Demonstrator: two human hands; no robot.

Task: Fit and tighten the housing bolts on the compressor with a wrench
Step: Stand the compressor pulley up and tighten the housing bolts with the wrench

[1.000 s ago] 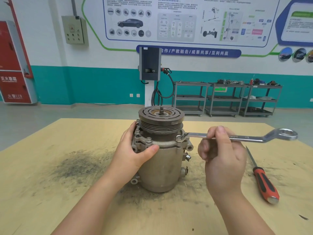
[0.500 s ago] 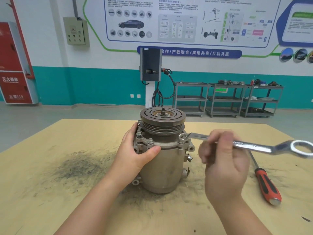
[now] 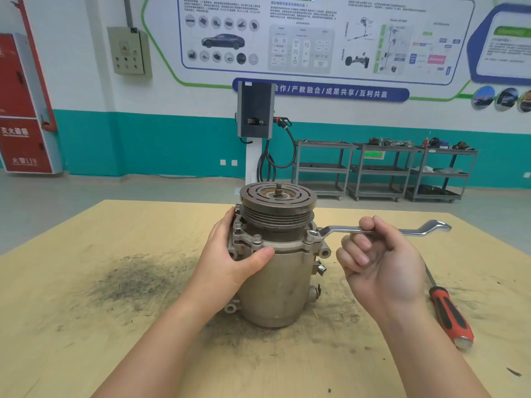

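A grey metal compressor (image 3: 277, 280) stands upright on the wooden table (image 3: 86, 326), its grooved pulley on top. Housing bolts (image 3: 257, 239) stick up from its flange. My left hand (image 3: 232, 257) grips the left side of the housing, thumb across the front. A silver ring wrench (image 3: 339, 231) sits with one ring over the bolt at the flange's right corner (image 3: 311, 234) and reaches out to the right. My right hand (image 3: 379, 259) holds the wrench shaft with curled fingers, palm turned toward me.
A red-handled screwdriver (image 3: 448, 314) lies on the table to the right of my right hand. A dark sooty smear (image 3: 138, 280) marks the table left of the compressor. Metal shelf carts (image 3: 379, 170) and a charging unit (image 3: 255, 110) stand by the far wall.
The wrench's free end swung toward me and then back away to the right while its ring stayed on the bolt. My right hand turned palm up. My left hand kept its hold.
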